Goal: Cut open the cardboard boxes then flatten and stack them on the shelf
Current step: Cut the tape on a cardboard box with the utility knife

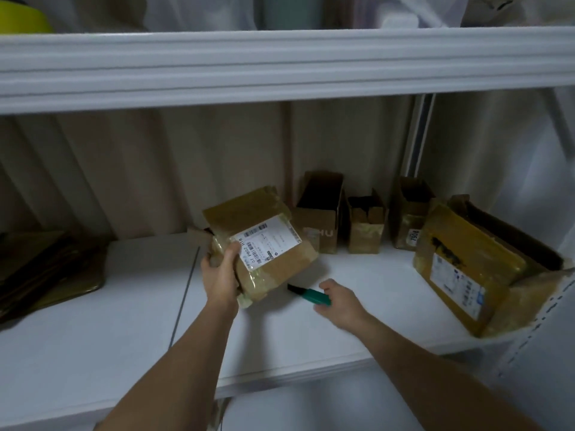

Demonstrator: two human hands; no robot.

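My left hand (219,272) grips a taped brown cardboard box (264,241) with a white shipping label, holding it tilted just above the white shelf (124,321). To its right my right hand (339,301) closes around the rear of a green-handled cutter (312,295) whose dark tip points left toward the box. The cutter sits low over the shelf surface. A pile of flattened cardboard (46,269) lies at the shelf's left end.
Three open small boxes (320,213) (367,225) (410,213) stand along the back wall. A large taped box (473,269) leans at the right end. An upper shelf edge (280,66) spans the top, close overhead.
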